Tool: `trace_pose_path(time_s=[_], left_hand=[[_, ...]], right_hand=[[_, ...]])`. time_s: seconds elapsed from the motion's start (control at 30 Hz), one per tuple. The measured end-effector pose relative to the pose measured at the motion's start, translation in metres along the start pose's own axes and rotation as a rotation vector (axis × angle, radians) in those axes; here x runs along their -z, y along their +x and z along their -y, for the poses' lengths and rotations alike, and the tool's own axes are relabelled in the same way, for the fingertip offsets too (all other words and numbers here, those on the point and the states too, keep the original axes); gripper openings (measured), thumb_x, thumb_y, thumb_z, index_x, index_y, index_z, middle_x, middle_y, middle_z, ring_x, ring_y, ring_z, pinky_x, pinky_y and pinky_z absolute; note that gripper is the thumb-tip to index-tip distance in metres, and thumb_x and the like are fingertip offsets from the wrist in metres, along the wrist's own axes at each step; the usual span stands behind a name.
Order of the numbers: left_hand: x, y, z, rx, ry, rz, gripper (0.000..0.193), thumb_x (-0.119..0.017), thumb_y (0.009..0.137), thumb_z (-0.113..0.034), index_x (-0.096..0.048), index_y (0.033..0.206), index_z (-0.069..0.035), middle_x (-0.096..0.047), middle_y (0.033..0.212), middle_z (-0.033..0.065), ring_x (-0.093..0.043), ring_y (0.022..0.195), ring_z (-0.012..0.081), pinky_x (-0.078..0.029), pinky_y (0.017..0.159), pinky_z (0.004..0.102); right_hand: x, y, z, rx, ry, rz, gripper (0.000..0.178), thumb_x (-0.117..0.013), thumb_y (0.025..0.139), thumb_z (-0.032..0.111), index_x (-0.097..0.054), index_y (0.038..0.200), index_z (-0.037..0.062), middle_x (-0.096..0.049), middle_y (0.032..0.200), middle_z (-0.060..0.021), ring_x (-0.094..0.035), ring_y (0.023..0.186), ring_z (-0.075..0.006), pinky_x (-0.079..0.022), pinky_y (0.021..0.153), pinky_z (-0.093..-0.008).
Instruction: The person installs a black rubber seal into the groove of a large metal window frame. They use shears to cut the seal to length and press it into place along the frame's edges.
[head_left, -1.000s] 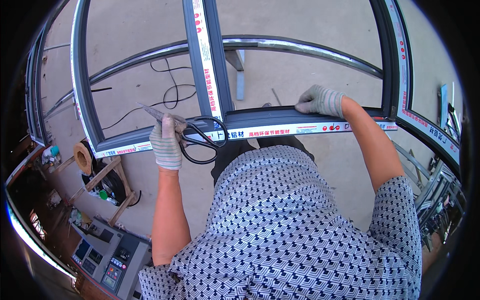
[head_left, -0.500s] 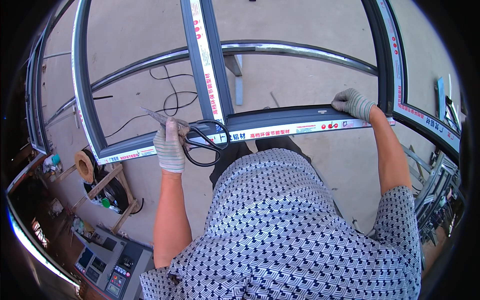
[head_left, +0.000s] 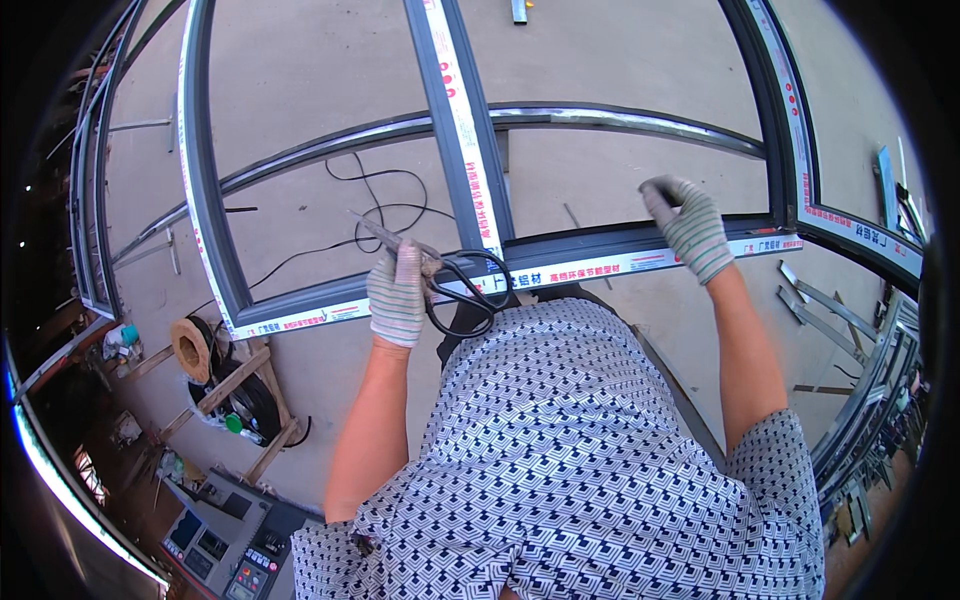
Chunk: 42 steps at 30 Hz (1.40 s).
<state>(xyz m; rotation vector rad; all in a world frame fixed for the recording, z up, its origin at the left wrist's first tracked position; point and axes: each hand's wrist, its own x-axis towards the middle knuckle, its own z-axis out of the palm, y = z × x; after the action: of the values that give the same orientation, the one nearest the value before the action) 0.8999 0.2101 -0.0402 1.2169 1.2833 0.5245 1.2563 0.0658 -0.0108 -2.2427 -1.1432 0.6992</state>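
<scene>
A large grey aluminium window frame (head_left: 600, 255) lies flat over a concrete floor, its near rail bearing a white protective strip. My left hand (head_left: 397, 293), in a knitted glove, holds black-handled scissors (head_left: 455, 285) just above the near rail, blades pointing left. My right hand (head_left: 688, 225), also gloved, is lifted slightly above the rail's right part, its fingers pinched on something dark and thin that is too small to name. A centre mullion (head_left: 455, 120) runs away from me between the hands.
Black rubber cord (head_left: 380, 215) snakes over the floor inside the frame. At lower left are a wooden stand with a cord spool (head_left: 190, 348) and a grey control panel (head_left: 225, 545). More metal profiles (head_left: 860, 400) are stacked at the right.
My right hand slid right along the near rail, then drew back left and lifted off it. The left hand with the scissors stayed roughly in place. The view shifted closer to the frame.
</scene>
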Motion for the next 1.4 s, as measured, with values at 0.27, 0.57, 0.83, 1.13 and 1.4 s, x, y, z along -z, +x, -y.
trace_pose_path(time_s=[0.27, 0.57, 0.83, 1.13, 1.4], left_hand=[[-0.024, 0.009, -0.001, -0.144, 0.053, 0.091, 0.043, -0.05, 0.104, -0.038, -0.068, 0.09, -0.002, -0.063, 0.07, 0.0019, -0.051, 0.06, 0.0076, -0.04, 0.053, 0.0278], [-0.082, 0.007, -0.001, -0.137, -0.049, 0.105, 0.039, -0.05, 0.105, -0.037, -0.066, 0.093, -0.003, -0.064, 0.078, 0.0009, -0.053, 0.068, 0.0064, -0.042, 0.058, 0.0239], [-0.078, 0.003, -0.005, -0.062, -0.411, 0.458, 0.053, -0.044, 0.105, -0.045, -0.06, 0.127, 0.001, -0.053, 0.078, -0.0022, -0.039, 0.062, 0.0044, -0.034, 0.056, 0.0202], [-0.075, -0.011, -0.045, -0.291, -0.042, 0.455, 0.036, -0.045, 0.102, -0.014, -0.056, 0.132, 0.002, -0.049, 0.074, -0.0016, -0.042, 0.063, 0.0043, -0.038, 0.057, 0.0209], [-0.078, -0.029, -0.056, -0.382, -0.057, 0.443, 0.045, -0.047, 0.099, -0.009, -0.046, 0.143, 0.001, -0.053, 0.081, -0.0002, -0.049, 0.072, 0.0066, -0.044, 0.067, 0.0219]], right_hand=[[-0.076, -0.04, 0.14, 0.315, -0.109, 0.5, 0.035, -0.067, 0.089, 0.036, -0.068, 0.098, 0.0023, -0.069, 0.091, -0.019, -0.068, 0.087, -0.0362, -0.055, 0.079, -0.0435], [-0.066, -0.03, 0.116, 0.193, -0.394, 0.575, 0.041, -0.066, 0.089, 0.038, -0.062, 0.108, 0.0022, -0.072, 0.095, -0.0173, -0.071, 0.091, -0.034, -0.057, 0.079, -0.044], [-0.074, -0.034, 0.084, 0.07, 0.013, 0.314, 0.034, -0.065, 0.088, 0.028, -0.06, 0.105, -0.0006, -0.069, 0.089, -0.024, -0.069, 0.087, -0.0397, -0.055, 0.079, -0.0449], [-0.057, -0.036, 0.09, -0.028, 0.66, 0.312, 0.022, -0.069, 0.09, 0.015, -0.062, 0.105, 0.0008, -0.064, 0.083, -0.002, -0.059, 0.076, -0.0076, -0.051, 0.071, -0.026], [-0.042, -0.035, 0.1, 0.029, 0.729, 0.368, 0.024, -0.071, 0.091, 0.021, -0.062, 0.102, 0.0022, -0.061, 0.08, 0.0012, -0.054, 0.072, -0.0059, -0.048, 0.064, -0.0245]])
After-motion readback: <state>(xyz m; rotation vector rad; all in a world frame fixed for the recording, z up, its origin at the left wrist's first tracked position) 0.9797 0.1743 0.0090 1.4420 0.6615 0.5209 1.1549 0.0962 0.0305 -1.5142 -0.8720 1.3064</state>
